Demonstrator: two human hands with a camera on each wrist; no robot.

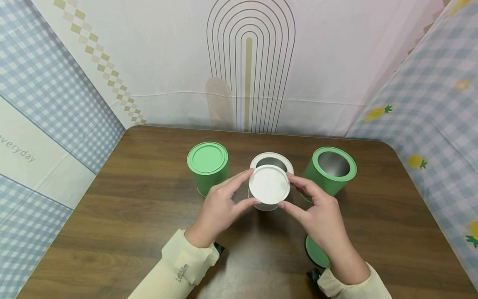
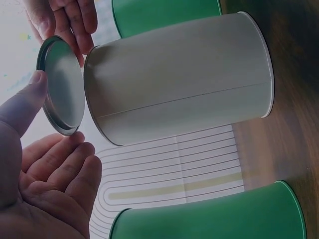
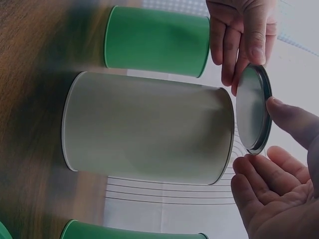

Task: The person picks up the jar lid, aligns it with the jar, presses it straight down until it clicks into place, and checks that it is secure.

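A round white lid (image 1: 269, 184) is held between both hands, just above and in front of the open mouth of a white can (image 1: 271, 157). My left hand (image 1: 224, 203) pinches the lid's left edge between thumb and fingers. On the opposite edge, my right hand (image 1: 317, 207) pinches it the same way. In the left wrist view the lid (image 2: 62, 87) stands apart from the upright can (image 2: 179, 79) by a narrow gap. The right wrist view also shows the lid's metallic underside (image 3: 251, 109) facing the can's rim.
A green can (image 1: 207, 158) with its lid on stands to the left. Right of the white can is an open green can (image 1: 328, 182). A green lid (image 1: 316, 252) lies on the wooden table (image 1: 112, 216), partly covered by the right forearm. Patterned cloth hangs behind the table.
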